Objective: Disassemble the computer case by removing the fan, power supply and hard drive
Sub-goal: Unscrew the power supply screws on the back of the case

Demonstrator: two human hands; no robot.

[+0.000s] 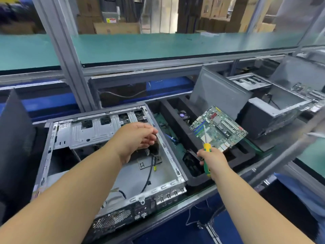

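Workbench (202, 196): left hand (133, 138) loose-fingered over case (112, 173), right hand (212, 160) gripping screwdriver (206, 152), motherboard (219, 127)

Two computer cases (112, 155) (274, 106), one motherboard (219, 125), one screwdriver (206, 155).

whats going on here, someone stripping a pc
Yes. A person is taking apart an open computer case on a workbench. The right hand grips a yellow-and-green screwdriver and also holds a green motherboard over a black foam tray beside the case. The left hand reaches into the case near its right wall, above loose cables; whether its fingers grip anything there is unclear.
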